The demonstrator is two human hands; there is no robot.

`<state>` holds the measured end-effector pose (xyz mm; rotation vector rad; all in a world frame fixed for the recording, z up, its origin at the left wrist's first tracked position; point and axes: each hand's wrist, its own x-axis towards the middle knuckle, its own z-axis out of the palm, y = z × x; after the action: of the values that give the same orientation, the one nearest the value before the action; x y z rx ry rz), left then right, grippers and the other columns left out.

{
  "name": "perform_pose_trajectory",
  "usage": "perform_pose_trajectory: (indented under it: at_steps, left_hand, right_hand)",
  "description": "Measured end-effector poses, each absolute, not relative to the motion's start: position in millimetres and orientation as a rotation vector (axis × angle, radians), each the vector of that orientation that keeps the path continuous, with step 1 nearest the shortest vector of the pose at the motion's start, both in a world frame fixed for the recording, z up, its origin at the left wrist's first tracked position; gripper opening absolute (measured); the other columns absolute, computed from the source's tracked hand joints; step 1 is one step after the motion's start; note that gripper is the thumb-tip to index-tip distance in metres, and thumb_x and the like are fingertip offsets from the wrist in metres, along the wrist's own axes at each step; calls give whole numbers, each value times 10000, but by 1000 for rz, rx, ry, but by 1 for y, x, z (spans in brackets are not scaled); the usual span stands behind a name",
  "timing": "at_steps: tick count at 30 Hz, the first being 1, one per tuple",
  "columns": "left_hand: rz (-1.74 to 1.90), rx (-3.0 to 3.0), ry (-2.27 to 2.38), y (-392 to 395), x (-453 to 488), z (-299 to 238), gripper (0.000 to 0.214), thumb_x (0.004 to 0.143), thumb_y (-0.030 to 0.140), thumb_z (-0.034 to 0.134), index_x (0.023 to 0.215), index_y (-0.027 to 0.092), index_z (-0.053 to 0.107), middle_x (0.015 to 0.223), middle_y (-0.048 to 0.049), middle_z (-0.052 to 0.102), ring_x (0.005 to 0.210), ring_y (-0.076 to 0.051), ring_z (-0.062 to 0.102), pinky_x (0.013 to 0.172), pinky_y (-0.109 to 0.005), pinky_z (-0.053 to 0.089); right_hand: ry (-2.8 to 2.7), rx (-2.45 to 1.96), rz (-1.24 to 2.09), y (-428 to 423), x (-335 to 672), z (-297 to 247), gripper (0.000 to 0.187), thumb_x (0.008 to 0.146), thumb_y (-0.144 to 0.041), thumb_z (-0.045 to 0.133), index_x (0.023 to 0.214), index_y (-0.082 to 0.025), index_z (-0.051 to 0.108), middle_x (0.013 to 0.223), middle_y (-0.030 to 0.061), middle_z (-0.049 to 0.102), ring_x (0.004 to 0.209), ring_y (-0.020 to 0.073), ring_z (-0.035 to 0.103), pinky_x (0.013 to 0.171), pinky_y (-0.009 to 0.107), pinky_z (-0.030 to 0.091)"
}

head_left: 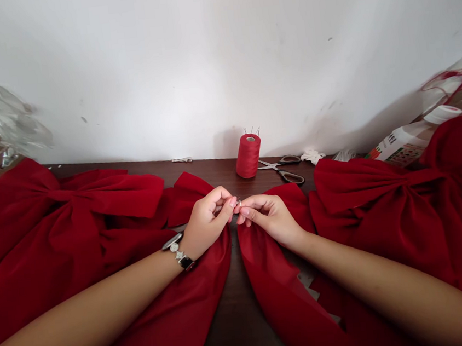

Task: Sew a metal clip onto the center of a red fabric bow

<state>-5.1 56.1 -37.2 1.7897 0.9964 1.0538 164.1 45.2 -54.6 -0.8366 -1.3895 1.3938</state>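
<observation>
Covering most of the dark wooden table (210,169), a left red bow (74,211) and a right red bow (383,206) spread toward its side edges. Near the back edge stand a red thread spool (248,156) and scissors (280,169). Between the bows, the left hand (208,222) and right hand (266,219) pinch a tiny needle (239,202) fingertip to fingertip. A wristwatch (177,251) sits just behind the left hand.

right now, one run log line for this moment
left hand: pinching needle | right hand: pinching needle | beside: red thread spool, scissors
</observation>
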Motion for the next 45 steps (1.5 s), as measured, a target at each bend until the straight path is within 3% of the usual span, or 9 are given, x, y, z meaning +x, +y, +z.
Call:
perform_pose_trajectory:
  at_steps: [45]
  left_hand:
    - [1040,1777,1028,55,-4,-36,233,907,334,499,728,185,481,582,46,509,514,-84,460,497,-196,365]
  right_hand:
    - [-1385,-830,1407,45,164,-54,264,789,-401,715,835,-140,715,697,38,701,564,88,598,572,212,493]
